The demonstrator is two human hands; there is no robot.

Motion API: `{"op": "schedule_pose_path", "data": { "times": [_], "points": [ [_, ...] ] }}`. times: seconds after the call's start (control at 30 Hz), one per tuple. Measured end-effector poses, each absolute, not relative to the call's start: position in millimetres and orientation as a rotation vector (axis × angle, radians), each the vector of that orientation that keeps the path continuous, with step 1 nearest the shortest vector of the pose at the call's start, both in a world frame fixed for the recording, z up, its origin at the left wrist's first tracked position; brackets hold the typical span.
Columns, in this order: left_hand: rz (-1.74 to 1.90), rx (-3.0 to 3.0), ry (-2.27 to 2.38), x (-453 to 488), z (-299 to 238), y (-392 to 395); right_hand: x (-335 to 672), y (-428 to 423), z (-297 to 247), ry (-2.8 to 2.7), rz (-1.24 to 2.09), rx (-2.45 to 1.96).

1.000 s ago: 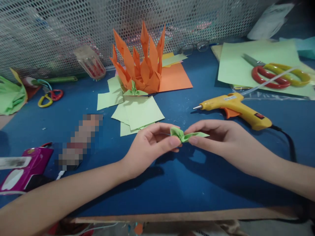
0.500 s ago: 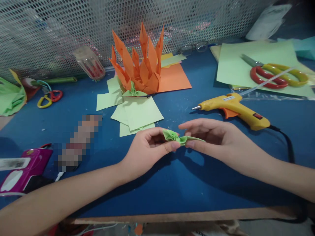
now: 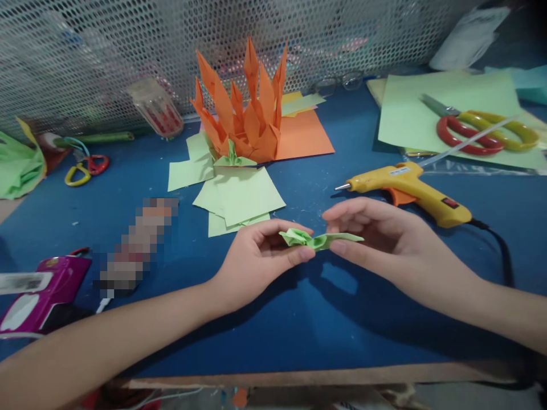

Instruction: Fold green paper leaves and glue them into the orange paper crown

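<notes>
A small folded light green origami piece (image 3: 318, 241) is held just above the blue table. My left hand (image 3: 267, 259) pinches its crumpled left part between thumb and fingers, with the thumb on the near side. On the right, the thumb of my right hand (image 3: 380, 242) presses the near edge of the flat pointed wing. The index finger of that hand arches above the paper, while its other fingers curl behind and are partly hidden. A similar green folded piece (image 3: 233, 158) sits at the front of a spiky orange origami structure (image 3: 252, 122).
Light green paper sheets (image 3: 248, 196) lie before the orange structure. A yellow glue gun (image 3: 397, 181) rests close to my right hand, its cord running right. Scissors (image 3: 474, 134) lie on green paper. A toothpick jar (image 3: 156, 108) leans by the perforated partition (image 3: 106, 51).
My right hand has shifted slightly right along the wing of the green piece, and its index finger has lifted a little. The left hand keeps its pinch almost unmoved.
</notes>
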State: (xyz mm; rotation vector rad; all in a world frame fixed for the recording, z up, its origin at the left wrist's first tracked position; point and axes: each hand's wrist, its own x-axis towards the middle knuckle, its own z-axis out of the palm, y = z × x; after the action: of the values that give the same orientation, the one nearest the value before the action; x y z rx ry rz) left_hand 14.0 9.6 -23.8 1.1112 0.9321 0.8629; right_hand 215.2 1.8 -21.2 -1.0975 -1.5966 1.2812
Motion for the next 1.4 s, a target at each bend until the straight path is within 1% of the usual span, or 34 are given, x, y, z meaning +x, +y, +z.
{"op": "schedule_pose_path", "data": {
  "times": [0.17,0.43,0.7,0.77,0.93,1.03,1.1,1.23,1.4],
  "points": [
    [0.844,1.147,0.939,13.8,-23.7,9.0,215.8,0.4,-21.8,-1.667,1.233,-1.089],
    [0.867,1.181,0.903,13.9,-24.6,8.5,215.3,1.3,-15.3,-1.672,1.336,-1.054],
    [0.832,1.337,0.952,12.0,-23.8,6.3,214.2,-0.7,-22.1,-1.614,1.312,-1.117],
    [0.838,1.397,0.916,12.8,-24.2,4.8,213.2,-1.3,-22.7,-1.669,1.256,-1.129],
    [0.894,1.438,0.841,13.1,-28.8,2.9,212.5,-4.9,-23.2,-1.862,0.89,-1.162],
    [0.906,1.407,0.81,11.3,-31.3,2.5,213.6,-6.8,-23.1,-1.896,0.808,-1.164],
    [0.922,1.386,0.791,10.7,-31.3,2.1,214.7,-6.9,-22.8,-1.891,0.837,-1.133],
    [0.921,1.322,0.805,11.9,-26.8,1.5,216.8,-4.0,-22.0,-1.844,1.0,-1.059],
    [0.907,1.222,0.852,12.4,-22.3,3.6,215.7,-0.2,-20.0,-1.742,1.197,-1.082]
  ]
}}
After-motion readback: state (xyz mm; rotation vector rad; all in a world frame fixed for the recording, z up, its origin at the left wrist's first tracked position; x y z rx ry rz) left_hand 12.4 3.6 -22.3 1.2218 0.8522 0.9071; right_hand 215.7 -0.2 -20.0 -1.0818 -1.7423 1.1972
